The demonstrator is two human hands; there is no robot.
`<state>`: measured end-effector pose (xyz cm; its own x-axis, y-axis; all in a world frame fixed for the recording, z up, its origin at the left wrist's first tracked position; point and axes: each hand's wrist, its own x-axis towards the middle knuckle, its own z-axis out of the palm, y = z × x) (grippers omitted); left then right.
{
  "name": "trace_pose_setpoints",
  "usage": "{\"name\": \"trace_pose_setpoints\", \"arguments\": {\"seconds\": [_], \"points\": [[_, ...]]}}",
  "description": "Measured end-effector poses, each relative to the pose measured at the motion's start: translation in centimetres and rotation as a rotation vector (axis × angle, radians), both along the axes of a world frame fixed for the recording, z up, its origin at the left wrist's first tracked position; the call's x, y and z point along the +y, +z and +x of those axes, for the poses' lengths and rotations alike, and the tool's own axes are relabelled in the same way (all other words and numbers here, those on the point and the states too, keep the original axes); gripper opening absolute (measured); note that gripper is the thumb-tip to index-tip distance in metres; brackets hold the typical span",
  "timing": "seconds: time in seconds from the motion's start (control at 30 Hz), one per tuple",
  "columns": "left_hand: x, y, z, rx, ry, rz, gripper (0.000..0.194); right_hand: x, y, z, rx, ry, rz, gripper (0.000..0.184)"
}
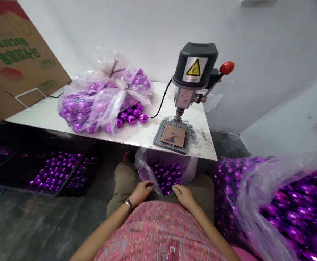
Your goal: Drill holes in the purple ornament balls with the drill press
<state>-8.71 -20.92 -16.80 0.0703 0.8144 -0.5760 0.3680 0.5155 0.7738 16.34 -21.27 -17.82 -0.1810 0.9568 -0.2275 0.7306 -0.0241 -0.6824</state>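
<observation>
A clear plastic bag (143, 163) full of shiny purple balls (166, 175) rests on my lap, under the table's near edge. My left hand (141, 192) pinches the bag's near left rim, fingers curled on the plastic. My right hand (184, 195) grips the near right rim the same way. A bracelet sits on my left wrist. Above the bag, a small bench drill press (195, 78) with a red lever knob (227, 67) stands on the white table (46, 116), its brown base pad (174, 136) dusted with shavings.
A tied plastic bag of purple balls (106, 98) lies on the table, some balls loose beside it. Another big bag of balls (283, 206) sits at my right. Dark trays of purple balls (53, 172) lie on the floor at left. A cardboard box (14, 61) leans far left.
</observation>
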Motion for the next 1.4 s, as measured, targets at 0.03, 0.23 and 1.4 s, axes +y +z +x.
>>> {"name": "trace_pose_setpoints", "arguments": {"seconds": [0.03, 0.23, 1.4], "points": [[0.2, 1.0, 0.0, 0.020, -0.010, 0.100, 0.031, 0.3, 0.6, 0.3, -0.004, -0.017, 0.064, 0.050], [6.7, 9.7, 0.8, 0.394, 0.005, 0.826, 0.033, 6.0, 5.9, 3.5, -0.137, -0.300, 0.449, 0.056], [13.5, 13.7, 7.1, 0.895, 0.025, 0.483, 0.049, 14.5, 6.2, 5.7, -0.312, -0.104, 0.699, 0.056]]}}
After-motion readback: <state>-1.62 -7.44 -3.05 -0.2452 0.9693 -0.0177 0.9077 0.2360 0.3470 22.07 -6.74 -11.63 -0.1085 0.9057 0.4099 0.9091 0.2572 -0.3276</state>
